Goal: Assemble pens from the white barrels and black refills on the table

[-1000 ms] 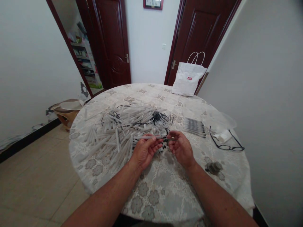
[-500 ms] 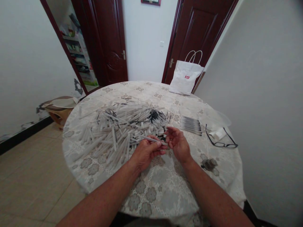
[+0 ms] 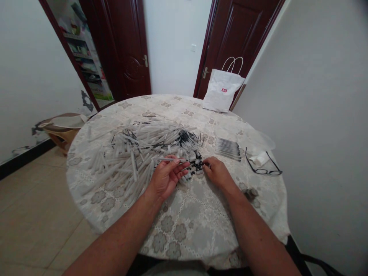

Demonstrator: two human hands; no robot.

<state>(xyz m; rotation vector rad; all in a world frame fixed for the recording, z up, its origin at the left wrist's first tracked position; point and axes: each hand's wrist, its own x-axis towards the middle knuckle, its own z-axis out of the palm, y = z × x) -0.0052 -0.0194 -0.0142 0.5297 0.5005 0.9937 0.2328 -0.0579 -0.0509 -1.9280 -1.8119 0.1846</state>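
Pen barrels (image 3: pixel 135 153) lay in a wide heap across the round table (image 3: pixel 186 230), whitish tubes mixed with thin black refills. We saw the left hand (image 3: pixel 165 178) at the near edge of that heap, palm turned up, its fingers (image 3: pixel 176 161) closed around one pale pen tube (image 3: pixel 169 159) that lay crosswise over them and pointed toward the right hand. The right hand (image 3: pixel 217 172) rested low on the cloth just right of it, knuckles up, fingertips pinched at a cluster of small black caps (image 3: pixel 197 165); we could not tell whether it actually gripped one or only touched them. The two hands stayed apart, with the caps between them. Further right lay a neat row of finished pens (image 3: pixel 228 148), then a pair of black glasses (image 3: pixel 263 166) beside a crumpled white tissue (image 3: pixel 258 158). A white paper bag (image 3: pixel 221 94) stood at the table's far edge against the dark door.
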